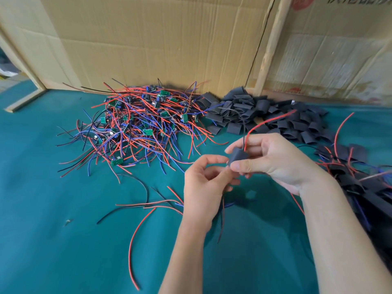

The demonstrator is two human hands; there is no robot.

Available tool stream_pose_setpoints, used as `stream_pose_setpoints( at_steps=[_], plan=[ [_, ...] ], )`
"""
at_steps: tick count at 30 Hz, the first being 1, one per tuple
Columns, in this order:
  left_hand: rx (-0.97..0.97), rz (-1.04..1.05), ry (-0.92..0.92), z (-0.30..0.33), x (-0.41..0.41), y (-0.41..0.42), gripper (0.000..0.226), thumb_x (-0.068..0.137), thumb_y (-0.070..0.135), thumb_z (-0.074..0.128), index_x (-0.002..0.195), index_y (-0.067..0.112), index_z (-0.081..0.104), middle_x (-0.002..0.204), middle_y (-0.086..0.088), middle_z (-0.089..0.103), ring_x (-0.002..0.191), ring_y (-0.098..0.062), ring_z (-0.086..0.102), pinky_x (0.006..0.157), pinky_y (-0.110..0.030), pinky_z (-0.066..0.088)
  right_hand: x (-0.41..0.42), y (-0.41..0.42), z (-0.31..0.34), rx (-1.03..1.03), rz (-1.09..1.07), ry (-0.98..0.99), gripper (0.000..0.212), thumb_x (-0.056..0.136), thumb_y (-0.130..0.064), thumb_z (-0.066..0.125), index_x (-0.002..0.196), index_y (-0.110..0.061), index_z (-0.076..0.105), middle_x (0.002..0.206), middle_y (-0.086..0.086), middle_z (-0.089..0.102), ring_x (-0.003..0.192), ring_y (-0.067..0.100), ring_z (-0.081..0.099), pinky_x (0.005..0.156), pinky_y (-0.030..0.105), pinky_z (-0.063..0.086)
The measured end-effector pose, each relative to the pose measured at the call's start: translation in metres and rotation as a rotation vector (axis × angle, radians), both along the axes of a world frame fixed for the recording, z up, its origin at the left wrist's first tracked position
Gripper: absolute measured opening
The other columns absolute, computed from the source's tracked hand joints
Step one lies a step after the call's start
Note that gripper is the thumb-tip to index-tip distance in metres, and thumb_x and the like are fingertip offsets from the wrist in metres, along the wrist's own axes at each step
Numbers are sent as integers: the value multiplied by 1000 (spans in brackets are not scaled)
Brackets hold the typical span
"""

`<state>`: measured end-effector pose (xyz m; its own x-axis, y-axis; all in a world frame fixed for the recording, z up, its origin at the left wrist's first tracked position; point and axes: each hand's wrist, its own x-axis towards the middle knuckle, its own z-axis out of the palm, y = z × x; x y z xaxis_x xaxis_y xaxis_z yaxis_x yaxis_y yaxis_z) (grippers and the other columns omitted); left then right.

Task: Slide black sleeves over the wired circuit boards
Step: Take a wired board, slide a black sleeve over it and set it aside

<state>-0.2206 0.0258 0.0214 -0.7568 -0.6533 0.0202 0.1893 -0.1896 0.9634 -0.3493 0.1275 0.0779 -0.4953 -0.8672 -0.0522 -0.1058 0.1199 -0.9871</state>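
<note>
Above the green counter (53, 240), the right hand (273, 160) is pinching 1 black sleeve (238, 156), its long axis running up-down with wires leaving its top, while the left hand (203, 183), just below-left, is curling around the wires trailing beneath.

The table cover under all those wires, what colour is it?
The table cover is plain teal green, seen clearly in the head view.

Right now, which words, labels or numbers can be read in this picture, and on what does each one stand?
Cardboard box, top right: dark printed characters, cut by the picture's edge, not readable.
Same box: red round mark, too blurred to read.
Circuit boards and black sleeves: no readable text.
</note>
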Motion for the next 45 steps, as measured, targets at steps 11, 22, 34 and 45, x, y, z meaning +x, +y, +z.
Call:
stream_pose_setpoints(
  at_steps=[11,22,34,45],
  plan=[
    [-37,-10,-55,3,-7,12,29,98,34,64,86,7,67,62,-5,68,52,-17,61,50,-20,48,4,31,41,-54,-263,-117,16,95,-10,61,104,-7,74,76,19,70,57,22,63,50,25,53],
    [-244,77,-239,-8,-15,17,19,95,17,61,77,19,64,63,0,71,51,-12,64,57,-30,54,-6,113,114,941,-324,409,54,52,-71,87,89,-34,74,66,11,74,41,28,63,42,29,51],
    [-553,280,-282,-8,-9,18,17,87,4,57,96,13,69,100,3,61,95,-14,60,88,-27,49,-9,-88,31,648,-21,876,19,85,-28,73,104,-26,72,103,-2,74,97,18,66,84,29,53],
    [-512,373,-265,-13,-8,9,24,86,-2,52,100,11,67,102,2,64,100,-17,61,89,-36,50,-15,-119,-7,401,-243,654,20,91,-18,67,74,-13,75,62,-6,74,54,4,64,60,24,55]
  ],
)
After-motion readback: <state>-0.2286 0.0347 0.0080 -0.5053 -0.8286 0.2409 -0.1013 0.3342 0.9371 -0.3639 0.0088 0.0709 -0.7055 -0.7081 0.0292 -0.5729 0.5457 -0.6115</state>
